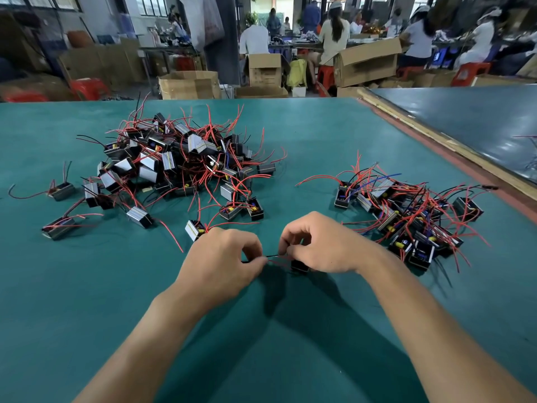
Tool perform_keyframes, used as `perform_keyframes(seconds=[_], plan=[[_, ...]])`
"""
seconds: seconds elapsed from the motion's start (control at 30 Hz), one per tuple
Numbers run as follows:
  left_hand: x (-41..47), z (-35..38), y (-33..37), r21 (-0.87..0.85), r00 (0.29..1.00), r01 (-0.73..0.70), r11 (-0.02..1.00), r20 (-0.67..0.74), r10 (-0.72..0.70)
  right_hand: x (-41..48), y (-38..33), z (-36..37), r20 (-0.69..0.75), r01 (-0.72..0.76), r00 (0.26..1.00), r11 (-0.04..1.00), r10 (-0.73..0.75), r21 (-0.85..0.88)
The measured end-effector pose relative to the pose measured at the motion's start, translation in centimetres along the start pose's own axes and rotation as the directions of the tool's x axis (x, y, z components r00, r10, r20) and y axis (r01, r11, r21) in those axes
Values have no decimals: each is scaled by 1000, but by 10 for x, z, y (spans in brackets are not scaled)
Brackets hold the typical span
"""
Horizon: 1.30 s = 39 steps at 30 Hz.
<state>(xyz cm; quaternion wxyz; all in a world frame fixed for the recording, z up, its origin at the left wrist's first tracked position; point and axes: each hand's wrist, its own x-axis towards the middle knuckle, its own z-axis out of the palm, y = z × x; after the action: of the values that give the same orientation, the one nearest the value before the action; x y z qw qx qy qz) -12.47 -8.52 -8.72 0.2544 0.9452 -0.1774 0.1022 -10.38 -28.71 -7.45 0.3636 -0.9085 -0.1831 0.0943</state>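
Green-matted surface, busy workshop behind it, people seated at benches at 12 o'clock.

Left hand: thumb and forefinger pinched on the thin leads, one black and some red, running toward 3 o'clock.
Right hand: fingers curled over the black module, gripping the body. It sits dead centre, on or just above the surface, can't tell which. The hands are nearly touching, with the leads stretched between them.

Handling, my read:
- The module looks light with a rigid shell. Grip it by the side walls and keep fingers off the open component side.
- The leads look thin and limp, and the insulation is likely a bit slick. A tight fingertip pinch is needed.
- The weak point is probably where the leads enter the body. Brace the body and pull gently along the lead's line, no yanking.

Outward: loose unit at 11 o'clock of the left hand. Big pile of the same parts at 10–11 o'clock, badly tangled. Smaller pile at 2–3 o'clock, well apart from the big one. Cardboard boxes on the floor past the far edge.
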Motion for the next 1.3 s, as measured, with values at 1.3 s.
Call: perform_keyframes(seconds=[1.3], plan=[[1, 5, 0, -131, 998, 53, 990, 24, -50, 3, 1, 2, -157, 14, 988, 996, 0, 90]])
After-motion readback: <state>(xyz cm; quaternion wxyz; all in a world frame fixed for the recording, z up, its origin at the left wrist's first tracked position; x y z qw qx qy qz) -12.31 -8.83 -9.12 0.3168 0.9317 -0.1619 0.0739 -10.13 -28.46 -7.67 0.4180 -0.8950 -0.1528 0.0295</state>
